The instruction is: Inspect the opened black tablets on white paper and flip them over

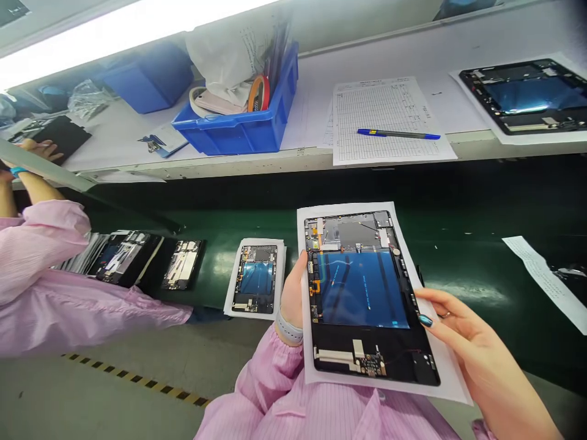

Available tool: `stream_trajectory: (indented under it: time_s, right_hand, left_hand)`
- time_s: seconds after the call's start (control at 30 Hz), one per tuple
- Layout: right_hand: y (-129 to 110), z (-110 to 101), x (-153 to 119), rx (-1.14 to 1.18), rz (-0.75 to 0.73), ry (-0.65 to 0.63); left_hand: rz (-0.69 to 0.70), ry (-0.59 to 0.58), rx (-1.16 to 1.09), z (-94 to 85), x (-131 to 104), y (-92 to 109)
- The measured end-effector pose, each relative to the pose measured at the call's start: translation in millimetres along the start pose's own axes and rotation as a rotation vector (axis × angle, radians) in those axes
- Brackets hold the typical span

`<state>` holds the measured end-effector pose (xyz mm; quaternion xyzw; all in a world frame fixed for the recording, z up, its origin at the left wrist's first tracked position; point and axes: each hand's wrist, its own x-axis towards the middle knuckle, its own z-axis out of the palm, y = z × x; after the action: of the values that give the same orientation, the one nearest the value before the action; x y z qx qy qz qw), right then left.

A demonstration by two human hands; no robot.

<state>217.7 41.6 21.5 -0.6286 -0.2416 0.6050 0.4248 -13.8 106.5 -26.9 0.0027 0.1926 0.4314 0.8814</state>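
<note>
An opened tablet (364, 287) with a blue film-covered middle rests on white paper (449, 373), held up in front of my body. My left hand (293, 293) grips the left edge of the tablet and paper, its fingers hidden beneath. On the right side, my right hand (454, 324) pinches the tablet's edge between thumb and fingers. A second opened tablet (255, 278) lies on paper sheets on the green bench (213, 263), left of my left hand.
More tablets (183, 264) and a stack (126, 256) stand farther left, beside a co-worker's pink sleeve (55, 226). The shelf (312, 156) bears a blue bin (238, 131), a form (376, 110) with a pen (398, 134), and another tablet (527, 95). A paper strip (545, 281) lies right.
</note>
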Motion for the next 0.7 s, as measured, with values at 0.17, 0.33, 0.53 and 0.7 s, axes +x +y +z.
stream_trajectory:
  time_s: [0.17, 0.33, 0.53, 0.7]
  right_hand:
    - [-6, 4, -6, 0.119, 0.104, -0.068]
    - [3, -10, -5, 0.172, 0.237, -0.144]
    - [9, -23, -18, 0.027, 0.177, -0.129]
    - [10, -25, -25, -0.09, 0.113, -0.133]
  left_hand:
    - [-0.059, 0.007, -0.003, 3.1, -1, -2]
    - [0.018, 0.227, 0.054, -0.2, -2, -4]
    - [0.106, 0.279, 0.09, -8.8, -1, -6]
    - [0.108, 0.253, 0.063, -4.2, -2, -7]
